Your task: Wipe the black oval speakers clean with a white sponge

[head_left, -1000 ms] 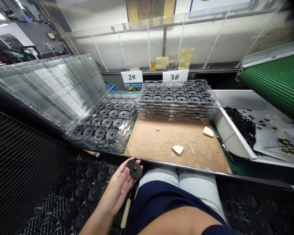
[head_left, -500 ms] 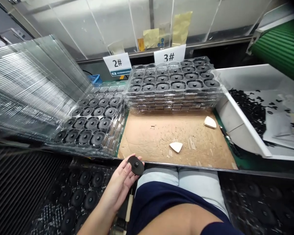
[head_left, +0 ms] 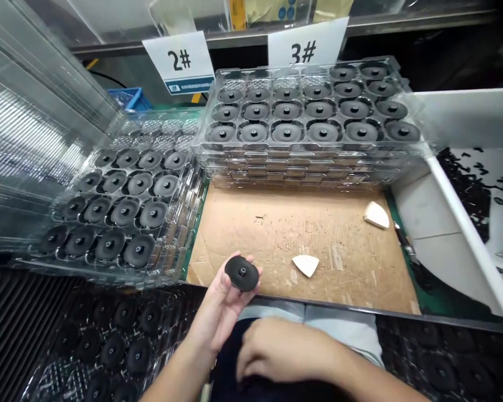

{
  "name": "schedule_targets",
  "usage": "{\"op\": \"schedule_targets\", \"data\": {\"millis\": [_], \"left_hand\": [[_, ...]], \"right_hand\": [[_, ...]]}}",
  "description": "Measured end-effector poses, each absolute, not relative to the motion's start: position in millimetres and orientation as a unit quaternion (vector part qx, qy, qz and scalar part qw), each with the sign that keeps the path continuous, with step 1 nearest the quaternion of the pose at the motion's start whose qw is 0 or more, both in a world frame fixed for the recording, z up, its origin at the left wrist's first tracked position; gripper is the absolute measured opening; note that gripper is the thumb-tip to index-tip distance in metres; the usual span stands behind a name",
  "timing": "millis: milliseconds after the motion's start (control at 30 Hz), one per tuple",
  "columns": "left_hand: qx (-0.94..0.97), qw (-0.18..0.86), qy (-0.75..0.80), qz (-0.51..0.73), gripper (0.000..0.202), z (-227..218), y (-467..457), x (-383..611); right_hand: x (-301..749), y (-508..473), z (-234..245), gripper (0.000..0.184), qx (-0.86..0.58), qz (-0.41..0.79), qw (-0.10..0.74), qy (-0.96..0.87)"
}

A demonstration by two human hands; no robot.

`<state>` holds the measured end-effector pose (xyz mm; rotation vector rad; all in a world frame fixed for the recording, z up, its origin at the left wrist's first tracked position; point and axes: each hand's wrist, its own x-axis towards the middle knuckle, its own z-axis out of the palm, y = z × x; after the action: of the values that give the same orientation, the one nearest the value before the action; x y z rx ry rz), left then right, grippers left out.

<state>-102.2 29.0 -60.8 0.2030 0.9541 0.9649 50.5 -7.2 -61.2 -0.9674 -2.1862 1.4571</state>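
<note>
My left hand [head_left: 222,304] grips a round black disc part [head_left: 242,273] with a small centre hub, held just over the near edge of the cardboard sheet [head_left: 339,245]. My right hand [head_left: 283,352] rests low on my lap on dark cloth, fingers curled down; what they hold, if anything, is hidden. A clear tray [head_left: 184,223] filled with the same black discs lies to the left of the cardboard. A stack of clear trays [head_left: 302,170], its top one holding several discs, stands behind the cardboard.
Signs reading 2# [head_left: 179,60] and 3# [head_left: 305,51] stand at the back. Two pale wedge pieces [head_left: 305,264] lie on the cardboard. A white bin [head_left: 452,206] with small black scraps is on the right. More black discs [head_left: 121,340] lie below the bench at left.
The view has tilted down and closer to the bench. My left hand lifted the disc up to the cardboard's edge. My right hand has come into view over my lap.
</note>
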Motion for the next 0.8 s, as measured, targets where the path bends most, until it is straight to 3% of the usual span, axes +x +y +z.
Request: {"op": "schedule_targets", "data": {"millis": [233,533,700,800], "left_hand": [[0.013,0.787,0.373,0.492,0.052,-69,54,-68],[0.021,0.808,0.365,0.462,0.057,-75,69,-65],[0.033,0.811,0.372,0.45,0.054,-76,71,-64],[0.044,0.81,0.374,0.45,0.057,-70,68,-62]], "right_hand": [[153,7,-99,0.033,-0.69,0.287,0.237,-0.621],[110,10,-130,0.022,-0.686,0.257,0.251,-0.632],[119,35,-95,0.018,-0.647,0.301,0.244,-0.657],[103,52,-55,0.022,-0.644,0.271,0.313,-0.644]]}}
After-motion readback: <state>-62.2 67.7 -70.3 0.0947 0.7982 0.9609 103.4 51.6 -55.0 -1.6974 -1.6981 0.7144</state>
